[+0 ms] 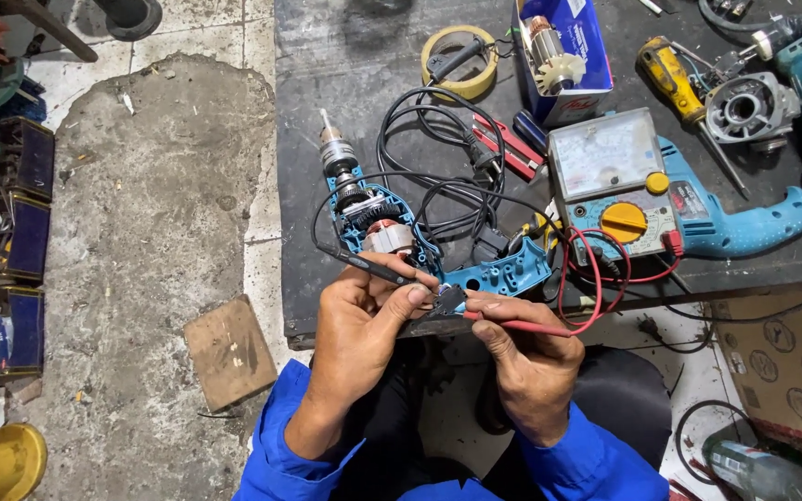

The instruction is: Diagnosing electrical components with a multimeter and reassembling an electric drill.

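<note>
The left hand (364,320) holds a black test probe (368,264) pinched between thumb and fingers, and those same fingers steady a small black switch part (448,300) at the near edge of the dark table (327,93). The right hand (526,357) grips a red test probe (522,326), its tip pressed to the same switch part from the other side. Both hands are closed on their probes, and the switch part sits between the two thumbs, just in front of the opened blue drill housing (410,237).

Behind the housing and to its right stands an analog multimeter (614,181) with a yellow dial; red and black leads run from it to the probes. Farther right of the housing lies a whole blue drill (744,223), with a yellow-handled screwdriver (679,88) above it. A roll of tape (459,60) and a box holding an armature (563,56) lie beyond the housing.

The switch part looks light, rigid and small enough to slip, so it is probably best held by its plastic body, clear of the metal contacts. The probes are stiff and slim, best held pen-like on their insulated shafts. The leads are limp and could snag on the loose black cord (438,148).
</note>
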